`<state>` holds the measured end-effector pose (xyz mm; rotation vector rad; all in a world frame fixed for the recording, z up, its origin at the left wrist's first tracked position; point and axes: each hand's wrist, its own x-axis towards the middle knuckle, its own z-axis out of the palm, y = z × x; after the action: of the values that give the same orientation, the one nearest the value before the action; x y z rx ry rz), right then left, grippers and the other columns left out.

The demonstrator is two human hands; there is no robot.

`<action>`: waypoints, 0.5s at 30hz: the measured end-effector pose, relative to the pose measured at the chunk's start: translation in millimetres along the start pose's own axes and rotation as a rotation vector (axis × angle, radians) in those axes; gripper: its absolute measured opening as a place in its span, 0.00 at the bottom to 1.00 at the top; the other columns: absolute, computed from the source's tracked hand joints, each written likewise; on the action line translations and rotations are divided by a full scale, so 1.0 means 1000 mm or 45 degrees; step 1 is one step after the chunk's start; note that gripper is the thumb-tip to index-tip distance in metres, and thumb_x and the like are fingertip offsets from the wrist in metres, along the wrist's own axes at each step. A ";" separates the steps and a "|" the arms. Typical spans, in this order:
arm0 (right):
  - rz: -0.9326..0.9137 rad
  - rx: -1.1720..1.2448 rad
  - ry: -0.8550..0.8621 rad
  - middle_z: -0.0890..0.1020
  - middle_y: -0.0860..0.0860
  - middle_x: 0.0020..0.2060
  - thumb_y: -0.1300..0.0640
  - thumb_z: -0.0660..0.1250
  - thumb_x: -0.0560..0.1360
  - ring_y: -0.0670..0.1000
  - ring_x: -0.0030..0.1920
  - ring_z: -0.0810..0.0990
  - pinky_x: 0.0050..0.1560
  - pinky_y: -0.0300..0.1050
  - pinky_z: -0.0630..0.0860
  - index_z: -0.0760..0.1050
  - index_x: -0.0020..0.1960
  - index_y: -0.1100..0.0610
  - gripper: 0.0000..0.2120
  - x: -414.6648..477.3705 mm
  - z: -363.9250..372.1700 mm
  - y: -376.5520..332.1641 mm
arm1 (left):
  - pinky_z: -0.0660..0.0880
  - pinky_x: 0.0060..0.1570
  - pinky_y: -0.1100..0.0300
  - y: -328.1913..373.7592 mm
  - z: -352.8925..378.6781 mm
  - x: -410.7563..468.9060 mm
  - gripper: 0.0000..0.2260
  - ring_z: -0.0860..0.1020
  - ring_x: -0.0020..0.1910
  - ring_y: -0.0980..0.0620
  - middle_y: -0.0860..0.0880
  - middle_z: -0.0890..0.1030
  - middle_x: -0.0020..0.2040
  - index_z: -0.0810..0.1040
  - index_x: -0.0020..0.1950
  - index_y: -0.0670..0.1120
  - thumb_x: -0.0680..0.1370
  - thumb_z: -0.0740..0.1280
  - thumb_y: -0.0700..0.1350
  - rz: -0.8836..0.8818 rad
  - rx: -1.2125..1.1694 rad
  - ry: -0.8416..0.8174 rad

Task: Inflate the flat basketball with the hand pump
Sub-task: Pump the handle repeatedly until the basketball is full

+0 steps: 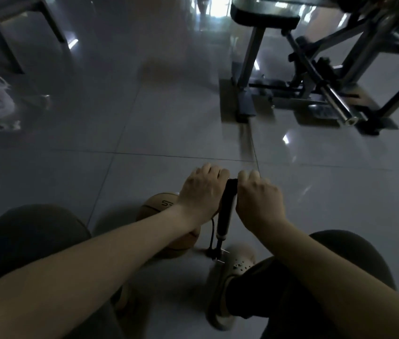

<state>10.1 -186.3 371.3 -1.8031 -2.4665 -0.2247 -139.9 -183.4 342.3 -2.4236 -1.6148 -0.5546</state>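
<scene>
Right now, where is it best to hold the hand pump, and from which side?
Hold the crossbar handle at the top of the upright hand pump, from above, one hand per end, as the left hand and right hand do. The barrel stands vertical, so the push goes straight down.

Tan basketball [163, 204] sits on the tiled floor [169, 118], touching the upright black hand pump [225, 214], thin hose [212, 234] looping between them.
</scene>
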 end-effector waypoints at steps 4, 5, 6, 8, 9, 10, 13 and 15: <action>0.041 -0.012 -0.123 0.69 0.53 0.42 0.60 0.52 0.76 0.50 0.34 0.68 0.30 0.41 0.65 0.67 0.52 0.57 0.08 -0.028 0.038 -0.006 | 0.66 0.37 0.57 0.008 0.033 -0.028 0.08 0.70 0.41 0.47 0.45 0.74 0.45 0.70 0.50 0.45 0.76 0.53 0.42 0.025 -0.005 -0.137; 0.054 -0.015 -0.143 0.70 0.54 0.42 0.60 0.52 0.76 0.50 0.34 0.67 0.30 0.42 0.63 0.68 0.52 0.57 0.09 -0.032 0.047 -0.006 | 0.65 0.37 0.56 0.012 0.042 -0.032 0.07 0.70 0.42 0.47 0.44 0.74 0.45 0.70 0.50 0.44 0.76 0.54 0.41 0.028 -0.001 -0.162; 0.073 -0.028 -0.179 0.71 0.55 0.43 0.61 0.53 0.76 0.51 0.35 0.68 0.31 0.43 0.63 0.68 0.53 0.58 0.09 -0.035 0.052 -0.005 | 0.65 0.37 0.55 0.016 0.051 -0.035 0.07 0.70 0.42 0.46 0.44 0.74 0.45 0.70 0.50 0.44 0.76 0.53 0.41 0.026 0.006 -0.181; 0.090 -0.093 -0.331 0.70 0.56 0.47 0.61 0.54 0.78 0.52 0.39 0.70 0.34 0.44 0.63 0.66 0.56 0.57 0.07 -0.038 0.066 -0.003 | 0.66 0.38 0.53 0.024 0.067 -0.038 0.07 0.70 0.42 0.44 0.43 0.73 0.45 0.69 0.49 0.44 0.77 0.52 0.41 0.012 0.017 -0.207; 0.093 -0.131 -0.402 0.70 0.56 0.48 0.61 0.54 0.79 0.52 0.41 0.71 0.35 0.44 0.63 0.65 0.56 0.57 0.07 -0.039 0.075 -0.003 | 0.67 0.39 0.52 0.026 0.075 -0.039 0.07 0.70 0.43 0.44 0.43 0.73 0.45 0.69 0.49 0.45 0.77 0.52 0.42 0.005 0.018 -0.206; 0.107 -0.150 -0.472 0.70 0.56 0.48 0.60 0.55 0.79 0.53 0.42 0.71 0.35 0.45 0.64 0.64 0.57 0.58 0.07 -0.038 0.086 -0.002 | 0.68 0.39 0.51 0.029 0.083 -0.041 0.06 0.70 0.43 0.44 0.43 0.73 0.45 0.68 0.49 0.45 0.77 0.53 0.42 0.004 0.019 -0.202; 0.104 -0.182 -0.669 0.68 0.58 0.51 0.58 0.59 0.78 0.57 0.45 0.72 0.35 0.48 0.73 0.63 0.61 0.59 0.13 -0.037 0.107 -0.004 | 0.69 0.39 0.52 0.031 0.099 -0.049 0.04 0.70 0.42 0.44 0.43 0.72 0.45 0.67 0.49 0.45 0.77 0.54 0.43 0.036 0.043 -0.230; 0.103 -0.210 -0.782 0.68 0.58 0.53 0.56 0.60 0.79 0.57 0.48 0.73 0.41 0.49 0.78 0.60 0.62 0.58 0.15 -0.037 0.113 -0.006 | 0.70 0.40 0.52 0.031 0.112 -0.055 0.06 0.71 0.43 0.44 0.43 0.72 0.45 0.66 0.50 0.44 0.77 0.60 0.45 0.052 0.064 -0.313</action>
<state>17.9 -204.3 254.2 -2.3198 -2.8110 0.1674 -106.9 -203.8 219.4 -2.5632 -1.6405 -0.2125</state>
